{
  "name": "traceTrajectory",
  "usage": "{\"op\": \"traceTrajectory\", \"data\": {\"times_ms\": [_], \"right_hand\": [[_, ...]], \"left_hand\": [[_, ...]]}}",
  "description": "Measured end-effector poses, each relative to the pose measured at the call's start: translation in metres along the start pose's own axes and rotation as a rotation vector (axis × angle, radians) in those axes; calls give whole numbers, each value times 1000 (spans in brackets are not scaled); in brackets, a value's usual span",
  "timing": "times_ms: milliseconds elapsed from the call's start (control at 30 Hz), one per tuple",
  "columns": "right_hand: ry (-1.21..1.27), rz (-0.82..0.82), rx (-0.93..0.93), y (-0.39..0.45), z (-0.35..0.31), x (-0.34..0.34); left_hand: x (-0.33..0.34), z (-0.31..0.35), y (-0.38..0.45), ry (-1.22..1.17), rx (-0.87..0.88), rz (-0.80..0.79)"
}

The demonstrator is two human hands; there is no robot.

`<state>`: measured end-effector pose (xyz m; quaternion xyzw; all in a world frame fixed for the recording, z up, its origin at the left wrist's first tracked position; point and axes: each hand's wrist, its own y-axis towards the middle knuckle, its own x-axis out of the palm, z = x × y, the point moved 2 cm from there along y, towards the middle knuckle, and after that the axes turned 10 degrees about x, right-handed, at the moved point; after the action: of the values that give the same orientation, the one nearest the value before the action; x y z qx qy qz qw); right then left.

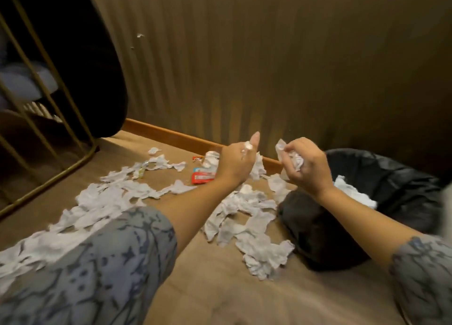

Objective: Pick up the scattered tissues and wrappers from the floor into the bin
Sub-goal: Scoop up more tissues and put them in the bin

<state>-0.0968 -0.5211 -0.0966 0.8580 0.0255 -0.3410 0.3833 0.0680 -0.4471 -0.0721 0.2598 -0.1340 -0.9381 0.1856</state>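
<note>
Your right hand (305, 164) is curled round a tissue wad (294, 159) just beside the bin (391, 178); your left hand (236, 163) pinches a scrap (247, 145). The floor's tissues (244, 212) are feather-light and floppy, so scrunch whole handfuls from the middle.

white tissues (244, 210), red wrapper (203, 177) strewn on floor beside black-lined bin (391, 173)
</note>
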Motion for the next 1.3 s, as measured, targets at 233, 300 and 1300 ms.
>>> {"op": "traceTrajectory", "data": {"times_ms": [233, 300, 1300], "right_hand": [[-121, 180, 274, -17, 90, -94], [-167, 174, 330, -20, 108, -107], [-521, -1034, 299, -133, 85, 129]], "left_hand": [[138, 38, 19, -300, -324, 64], [167, 45, 22, -391, -385, 55], [68, -300, -63, 535, -214, -579]]}}
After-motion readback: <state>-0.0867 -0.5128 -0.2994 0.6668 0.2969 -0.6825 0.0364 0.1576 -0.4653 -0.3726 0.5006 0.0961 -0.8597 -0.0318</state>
